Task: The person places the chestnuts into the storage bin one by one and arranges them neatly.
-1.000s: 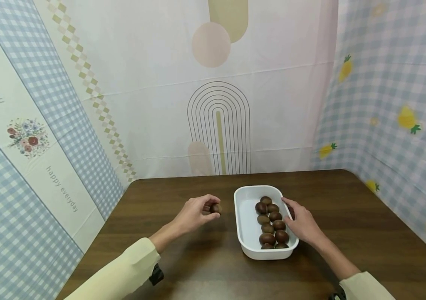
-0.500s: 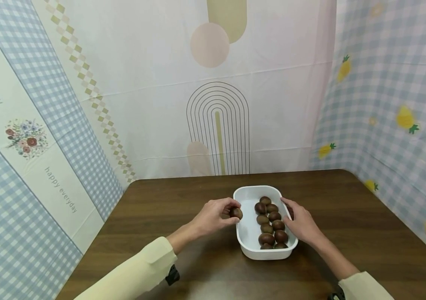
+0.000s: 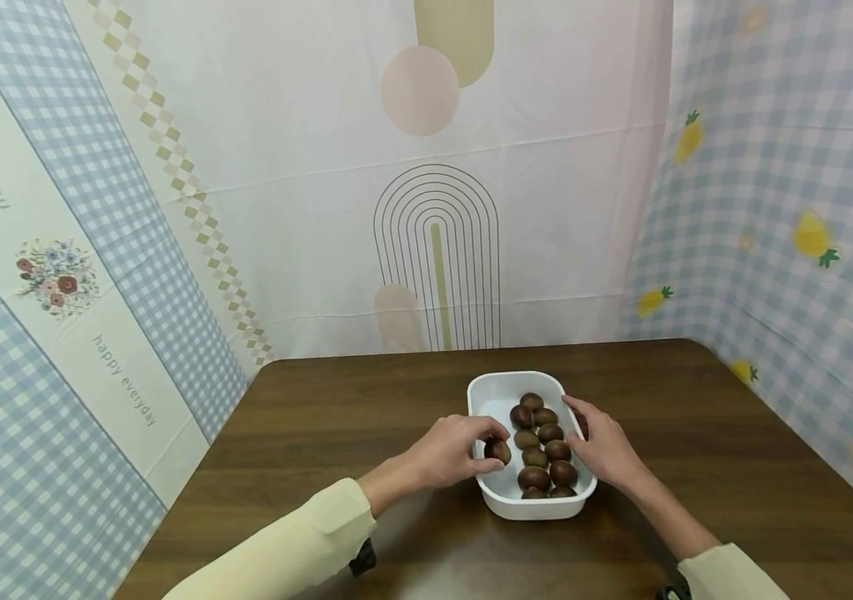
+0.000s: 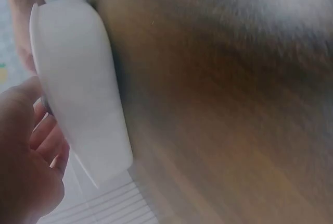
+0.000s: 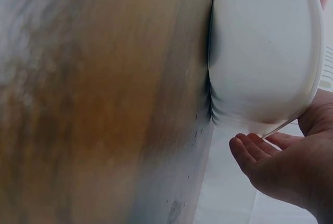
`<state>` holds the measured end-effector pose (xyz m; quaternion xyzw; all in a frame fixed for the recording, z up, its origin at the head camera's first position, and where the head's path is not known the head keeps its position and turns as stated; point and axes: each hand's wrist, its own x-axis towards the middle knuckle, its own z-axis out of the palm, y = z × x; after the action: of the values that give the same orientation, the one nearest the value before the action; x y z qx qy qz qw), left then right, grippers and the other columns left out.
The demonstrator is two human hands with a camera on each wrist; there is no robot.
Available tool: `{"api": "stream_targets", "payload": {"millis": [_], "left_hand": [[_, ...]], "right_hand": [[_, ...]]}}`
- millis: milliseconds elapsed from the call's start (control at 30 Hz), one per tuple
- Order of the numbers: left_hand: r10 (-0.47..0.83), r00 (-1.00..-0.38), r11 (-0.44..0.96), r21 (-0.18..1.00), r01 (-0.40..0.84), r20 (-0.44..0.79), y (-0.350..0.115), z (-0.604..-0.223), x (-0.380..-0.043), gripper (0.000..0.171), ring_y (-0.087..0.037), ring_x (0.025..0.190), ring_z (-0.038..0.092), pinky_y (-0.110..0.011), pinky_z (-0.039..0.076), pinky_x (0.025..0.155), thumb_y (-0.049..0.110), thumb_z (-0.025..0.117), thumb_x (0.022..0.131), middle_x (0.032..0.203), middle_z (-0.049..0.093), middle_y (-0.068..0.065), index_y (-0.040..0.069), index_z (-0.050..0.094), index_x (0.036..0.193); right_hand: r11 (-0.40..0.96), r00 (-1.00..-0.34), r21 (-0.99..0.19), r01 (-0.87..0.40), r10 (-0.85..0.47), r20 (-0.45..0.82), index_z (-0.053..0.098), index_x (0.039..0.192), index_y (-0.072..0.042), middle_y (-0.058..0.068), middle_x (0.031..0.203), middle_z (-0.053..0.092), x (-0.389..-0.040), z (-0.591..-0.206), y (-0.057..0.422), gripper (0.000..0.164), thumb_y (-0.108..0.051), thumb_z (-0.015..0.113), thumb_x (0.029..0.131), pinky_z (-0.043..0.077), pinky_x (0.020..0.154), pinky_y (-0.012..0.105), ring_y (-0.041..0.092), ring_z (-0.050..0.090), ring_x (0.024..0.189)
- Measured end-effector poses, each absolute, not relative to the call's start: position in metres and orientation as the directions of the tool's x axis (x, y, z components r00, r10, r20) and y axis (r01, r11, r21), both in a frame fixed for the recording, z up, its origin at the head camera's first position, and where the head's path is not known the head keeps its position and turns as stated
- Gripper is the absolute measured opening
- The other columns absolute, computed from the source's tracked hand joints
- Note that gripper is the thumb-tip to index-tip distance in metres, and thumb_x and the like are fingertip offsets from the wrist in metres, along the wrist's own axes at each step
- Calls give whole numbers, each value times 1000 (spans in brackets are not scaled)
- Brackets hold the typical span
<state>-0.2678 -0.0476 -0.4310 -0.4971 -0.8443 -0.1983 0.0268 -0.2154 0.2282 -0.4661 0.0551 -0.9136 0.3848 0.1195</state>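
My left hand (image 3: 451,452) reaches over the left rim of a white rectangular tray (image 3: 539,510), pinching a dark brown passion fruit (image 3: 498,451) between thumb and fingers, low inside the tray's left side. Several more passion fruits (image 3: 534,478) lie in two columns along the middle and right of the tray. At the right rim, my right hand (image 3: 606,450) holds the tray, its thumb and fingers at the edge. The right wrist view shows the fingers (image 5: 250,153) just beside the tray's outer wall. In the left wrist view, the tray's side wall hides most of the held fruit.
The tray stands on a dark brown wooden table (image 3: 336,392). Behind the table hangs a white patterned cloth (image 3: 306,250), with blue checked cloth (image 3: 794,275) along the right side.
My left hand has moved right with the passion fruit, from above the table, across the tray's left rim and down into it. My right hand has stayed at the rim.
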Motion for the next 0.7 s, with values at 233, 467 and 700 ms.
{"api": "stream_targets", "payload": {"millis": [233,467,700], "left_hand": [[849,-502,451,268,851,165,-37,-435,-264,34,3,106,66,-19,51,92,31,82,97,119,74,11,18,72,126],[860,-505,475,252,843,68,-28,-431,-263,30,3,102,65,-17,50,89,31,81,97,116,74,14,20,74,124],[869,-495,488,207,848,-22,-19,-427,-259,29,4,97,65,-13,48,84,32,84,94,110,74,15,22,75,120]], "right_hand": [[696,-963,-690,-198,-9,268,47,151,10,40,145,52,-216,-466,228,60,2,62,94,54,96,62,48,59,122],[696,-959,-688,-206,-4,283,49,150,11,39,143,54,-215,-466,228,60,3,62,93,55,94,59,46,61,118],[691,-960,-693,-205,-4,281,49,150,11,40,143,53,-214,-466,228,59,3,62,92,57,92,59,46,61,117]]}}
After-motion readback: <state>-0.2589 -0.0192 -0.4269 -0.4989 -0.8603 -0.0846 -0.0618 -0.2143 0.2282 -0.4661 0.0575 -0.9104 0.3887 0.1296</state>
